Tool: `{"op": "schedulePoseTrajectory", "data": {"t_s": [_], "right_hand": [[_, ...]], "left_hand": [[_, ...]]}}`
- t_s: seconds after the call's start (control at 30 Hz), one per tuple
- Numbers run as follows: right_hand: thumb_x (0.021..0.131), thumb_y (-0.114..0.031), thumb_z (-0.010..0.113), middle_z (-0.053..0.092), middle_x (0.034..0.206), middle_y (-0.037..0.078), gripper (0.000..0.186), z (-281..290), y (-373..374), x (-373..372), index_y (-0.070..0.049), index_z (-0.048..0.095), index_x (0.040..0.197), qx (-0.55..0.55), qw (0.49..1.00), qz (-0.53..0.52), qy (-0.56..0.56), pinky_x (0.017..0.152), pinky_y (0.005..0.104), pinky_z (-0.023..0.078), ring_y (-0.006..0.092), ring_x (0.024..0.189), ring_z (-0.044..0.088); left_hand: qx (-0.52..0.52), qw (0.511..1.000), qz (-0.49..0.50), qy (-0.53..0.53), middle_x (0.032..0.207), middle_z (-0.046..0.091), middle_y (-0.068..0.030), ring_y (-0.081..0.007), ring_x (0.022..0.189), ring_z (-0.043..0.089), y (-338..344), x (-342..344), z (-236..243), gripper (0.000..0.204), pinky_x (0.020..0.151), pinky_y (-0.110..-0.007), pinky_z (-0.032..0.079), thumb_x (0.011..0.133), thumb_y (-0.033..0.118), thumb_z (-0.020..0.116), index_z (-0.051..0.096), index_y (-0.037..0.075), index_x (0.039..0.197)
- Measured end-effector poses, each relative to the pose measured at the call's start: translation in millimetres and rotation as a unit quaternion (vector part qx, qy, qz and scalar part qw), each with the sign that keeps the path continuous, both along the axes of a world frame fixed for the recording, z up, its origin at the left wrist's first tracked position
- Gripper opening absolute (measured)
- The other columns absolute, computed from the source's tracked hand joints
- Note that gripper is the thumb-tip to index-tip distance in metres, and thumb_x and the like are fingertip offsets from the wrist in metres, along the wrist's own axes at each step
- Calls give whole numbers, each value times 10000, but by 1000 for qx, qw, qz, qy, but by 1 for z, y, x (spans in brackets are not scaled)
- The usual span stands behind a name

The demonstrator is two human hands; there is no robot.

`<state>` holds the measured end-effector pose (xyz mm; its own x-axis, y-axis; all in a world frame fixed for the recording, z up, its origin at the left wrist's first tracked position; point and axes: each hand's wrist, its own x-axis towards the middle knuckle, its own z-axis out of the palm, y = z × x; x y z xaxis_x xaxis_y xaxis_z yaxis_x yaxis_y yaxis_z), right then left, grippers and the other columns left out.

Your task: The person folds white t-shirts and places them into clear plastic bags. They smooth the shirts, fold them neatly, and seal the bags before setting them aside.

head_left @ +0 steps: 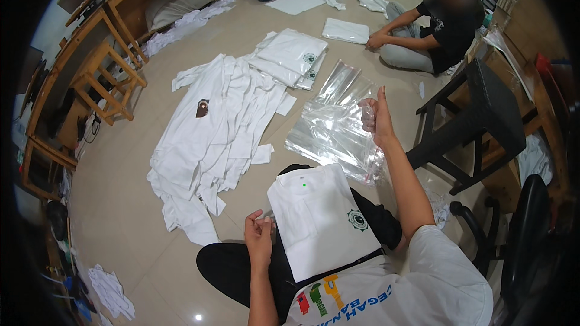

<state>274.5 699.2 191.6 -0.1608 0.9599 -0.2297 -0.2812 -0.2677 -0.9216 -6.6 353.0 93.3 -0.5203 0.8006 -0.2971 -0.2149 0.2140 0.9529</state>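
Note:
A folded white shirt (320, 223) with a green round emblem lies across my lap, collar end away from me. Beside its left edge is my left hand (258, 238), fingers loosely bent and a little apart, with nothing plainly in it. My right hand (379, 119) is raised over the right side of a spread stack of clear plastic bags (332, 121) on the floor. Crinkled clear plastic shows between its thumb and fingers, so it grips a plastic bag. How many layers it holds cannot be made out.
Unfolded white shirts (205, 127) are heaped ahead to the left, beside bagged folded shirts (290, 57). A black stool (477, 115) stands at the right. Across the floor sits a person in black (450, 30) by a bagged shirt (345, 30). A wooden stool (109, 81) is at left.

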Motion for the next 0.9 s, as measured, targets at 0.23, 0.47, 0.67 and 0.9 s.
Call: {"op": "schedulePoseTrajectory", "data": {"t_s": [0.23,0.47,0.67,0.9], "right_hand": [[1042,-588,568,559,717,-96,591,18,30,41,-31,749,1118,-22,983,182,-26,465,211,301,57,529,412],[959,-153,785,680,866,-39,243,80,41,94,-21,768,1162,249,940,-126,-194,603,211,420,26,661,519],[1010,-110,731,720,876,-36,170,121,-15,38,-12,792,1134,391,888,-68,-233,607,194,406,-14,670,510],[1070,-155,646,544,746,-49,329,133,-109,-61,-32,615,1374,54,931,307,189,629,222,445,50,655,546]], "left_hand": [[16,1000,2,-21,986,689,-39,-93,888,648,-3,4,17,274,801,-241,497,1070,122,648,571,-13,1295],[10,998,62,-21,979,673,-34,-94,888,637,-20,-11,16,223,797,-237,492,1073,101,621,583,-7,1265],[47,998,44,21,999,671,-47,-102,894,629,0,-2,31,213,822,-241,496,1072,83,613,583,0,1265],[171,979,-91,67,1288,630,-114,-201,1192,624,49,46,106,503,1016,-351,516,971,75,742,496,27,1408]]}}
